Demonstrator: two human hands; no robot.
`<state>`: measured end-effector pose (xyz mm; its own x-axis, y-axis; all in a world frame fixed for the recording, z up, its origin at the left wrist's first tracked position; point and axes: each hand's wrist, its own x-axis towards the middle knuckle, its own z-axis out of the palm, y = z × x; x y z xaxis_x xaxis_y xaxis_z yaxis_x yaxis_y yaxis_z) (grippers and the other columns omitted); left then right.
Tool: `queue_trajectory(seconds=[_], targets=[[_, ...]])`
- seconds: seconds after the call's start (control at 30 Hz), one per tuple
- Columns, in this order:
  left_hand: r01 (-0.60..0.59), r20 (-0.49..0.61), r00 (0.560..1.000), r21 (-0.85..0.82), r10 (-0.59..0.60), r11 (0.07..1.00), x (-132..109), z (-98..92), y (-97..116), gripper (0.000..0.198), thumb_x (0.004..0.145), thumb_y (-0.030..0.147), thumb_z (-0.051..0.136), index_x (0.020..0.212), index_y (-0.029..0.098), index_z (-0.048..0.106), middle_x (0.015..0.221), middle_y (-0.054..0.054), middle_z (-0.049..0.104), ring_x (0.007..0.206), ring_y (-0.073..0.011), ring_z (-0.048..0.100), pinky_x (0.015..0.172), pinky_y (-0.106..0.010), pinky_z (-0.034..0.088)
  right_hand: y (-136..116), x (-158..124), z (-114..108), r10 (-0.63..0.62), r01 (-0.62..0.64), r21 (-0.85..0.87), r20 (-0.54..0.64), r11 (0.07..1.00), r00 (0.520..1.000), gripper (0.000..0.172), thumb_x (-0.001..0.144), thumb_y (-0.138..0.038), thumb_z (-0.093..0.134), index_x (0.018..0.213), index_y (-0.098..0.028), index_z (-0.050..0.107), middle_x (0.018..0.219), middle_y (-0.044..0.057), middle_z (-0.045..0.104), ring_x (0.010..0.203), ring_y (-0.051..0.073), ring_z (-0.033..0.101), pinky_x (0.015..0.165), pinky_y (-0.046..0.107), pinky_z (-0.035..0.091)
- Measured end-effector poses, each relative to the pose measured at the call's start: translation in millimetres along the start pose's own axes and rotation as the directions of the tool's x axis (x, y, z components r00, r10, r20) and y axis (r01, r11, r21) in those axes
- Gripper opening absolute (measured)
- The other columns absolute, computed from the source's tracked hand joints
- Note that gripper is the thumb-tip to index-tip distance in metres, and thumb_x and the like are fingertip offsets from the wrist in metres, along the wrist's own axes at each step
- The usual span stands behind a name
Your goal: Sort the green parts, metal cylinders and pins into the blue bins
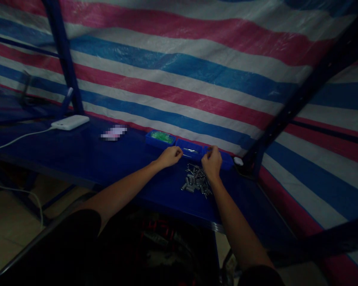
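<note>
My left hand [170,156] is closed in a pinch in front of the middle blue bin. A thin, light metal pin [187,155] sticks out from its fingertips towards the right. My right hand [212,162] is raised by the right blue bin [227,159], its fingers pinched together; whatever is between them is too small and dark to make out. Below and between the hands lies a pile of small grey metal parts [195,180], some like short cylinders and others like thin pins. A few slim metal pieces [191,150] rest in the middle blue bin [181,143].
A left blue bin [149,140] holds green pieces [162,137]. Farther left on the blue table [122,163] are a blurred-out pinkish item [114,132] and a white device [71,122] with a cable. A small white object [238,161] sits right. Striped sheeting [173,87] hangs behind.
</note>
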<state>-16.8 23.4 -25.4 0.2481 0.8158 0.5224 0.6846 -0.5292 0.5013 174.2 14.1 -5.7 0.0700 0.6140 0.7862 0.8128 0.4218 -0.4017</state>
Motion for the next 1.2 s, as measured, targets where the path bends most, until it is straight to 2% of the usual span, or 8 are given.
queue_trajectory(seconds=[0.07, 0.13, 0.27, 0.37, 0.47, 0.67, 0.93, 1.2], targets=[[0.002, -0.008, 1.000, 0.000, -0.002, 1.000, 0, 0.0, 0, 0.017, 0.077, 0.020, 0.046, 0.078, 0.013, 0.061, 0.069, -0.003, 0.062, 0.059, -0.0121, 0.054, 0.055, -0.021, 0.038, -1, -1, 2, 0.001, -0.004, 0.056, 0.054, 0.998, 0.999, 0.021, 0.073, -0.013, 0.040, 0.091, -0.016, 0.050, 0.073, 0.005, 0.056, 0.068, 0.020, 0.050, 0.065, 0.030, 0.036], [0.015, -0.012, 1.000, -0.022, -0.015, 1.000, 0, 0.3, 0, 0.017, 0.077, 0.021, 0.046, 0.077, 0.013, 0.061, 0.067, -0.002, 0.061, 0.058, -0.0119, 0.053, 0.054, -0.021, 0.038, -2, -4, 5, -0.073, 0.055, 0.125, 0.146, 0.991, 0.987, 0.020, 0.074, -0.018, 0.045, 0.092, -0.016, 0.051, 0.072, 0.004, 0.055, 0.068, 0.019, 0.050, 0.065, 0.030, 0.038], [0.071, -0.003, 0.997, -0.120, -0.072, 0.990, 0, 2.3, 1, 0.020, 0.079, 0.025, 0.046, 0.080, 0.013, 0.061, 0.066, -0.001, 0.060, 0.059, -0.0119, 0.053, 0.054, -0.021, 0.038, -4, -8, 12, -0.295, 0.244, 0.205, 0.275, 0.948, 0.915, 0.017, 0.073, -0.020, 0.051, 0.089, -0.018, 0.055, 0.076, 0.004, 0.057, 0.076, 0.020, 0.050, 0.072, 0.032, 0.039], [0.087, 0.003, 0.996, -0.176, -0.087, 0.981, 0, 3.6, 1, 0.021, 0.080, 0.027, 0.046, 0.081, 0.012, 0.061, 0.068, -0.001, 0.060, 0.061, -0.0120, 0.053, 0.057, -0.022, 0.039, -5, -9, 14, -0.362, 0.310, 0.203, 0.313, 0.929, 0.878, 0.010, 0.077, -0.017, 0.046, 0.079, -0.018, 0.056, 0.075, 0.005, 0.057, 0.075, 0.019, 0.050, 0.072, 0.032, 0.038], [0.106, 0.001, 0.994, -0.172, -0.108, 0.979, 1, 3.3, 3, 0.024, 0.081, 0.030, 0.045, 0.079, 0.012, 0.061, 0.065, 0.000, 0.059, 0.060, -0.0120, 0.051, 0.056, -0.022, 0.038, -6, -9, 13, -0.356, 0.301, 0.212, 0.311, 0.930, 0.881, 0.012, 0.079, -0.016, 0.043, 0.078, -0.019, 0.055, 0.075, 0.005, 0.058, 0.073, 0.019, 0.049, 0.070, 0.031, 0.038], [0.124, -0.030, 0.991, -0.137, -0.129, 0.983, 0, 2.1, 5, 0.027, 0.083, 0.033, 0.043, 0.074, 0.013, 0.059, 0.057, 0.002, 0.053, 0.055, -0.0116, 0.048, 0.051, -0.022, 0.033, -9, -9, 8, -0.250, 0.226, 0.149, 0.174, 0.963, 0.952, 0.022, 0.078, -0.013, 0.039, 0.092, -0.019, 0.055, 0.077, 0.005, 0.059, 0.076, 0.021, 0.048, 0.071, 0.031, 0.037], [0.096, -0.025, 0.995, -0.135, -0.100, 0.986, -1, 4.5, 4, 0.026, 0.083, 0.032, 0.043, 0.075, 0.013, 0.059, 0.058, 0.002, 0.052, 0.056, -0.0112, 0.047, 0.051, -0.021, 0.033, -13, -8, 6, -0.325, 0.310, 0.109, 0.179, 0.945, 0.928, 0.027, 0.073, -0.007, 0.038, 0.089, -0.018, 0.056, 0.079, 0.005, 0.059, 0.075, 0.020, 0.048, 0.072, 0.031, 0.035], [0.108, -0.030, 0.993, -0.152, -0.114, 0.983, -2, 2.8, 7, 0.024, 0.082, 0.031, 0.043, 0.073, 0.014, 0.057, 0.057, 0.002, 0.051, 0.056, -0.0118, 0.047, 0.051, -0.022, 0.033, -8, -9, 10, -0.324, 0.316, 0.072, 0.230, 0.946, 0.918, 0.029, 0.076, -0.007, 0.038, 0.085, -0.019, 0.062, 0.078, 0.006, 0.057, 0.076, 0.021, 0.046, 0.071, 0.032, 0.034]])
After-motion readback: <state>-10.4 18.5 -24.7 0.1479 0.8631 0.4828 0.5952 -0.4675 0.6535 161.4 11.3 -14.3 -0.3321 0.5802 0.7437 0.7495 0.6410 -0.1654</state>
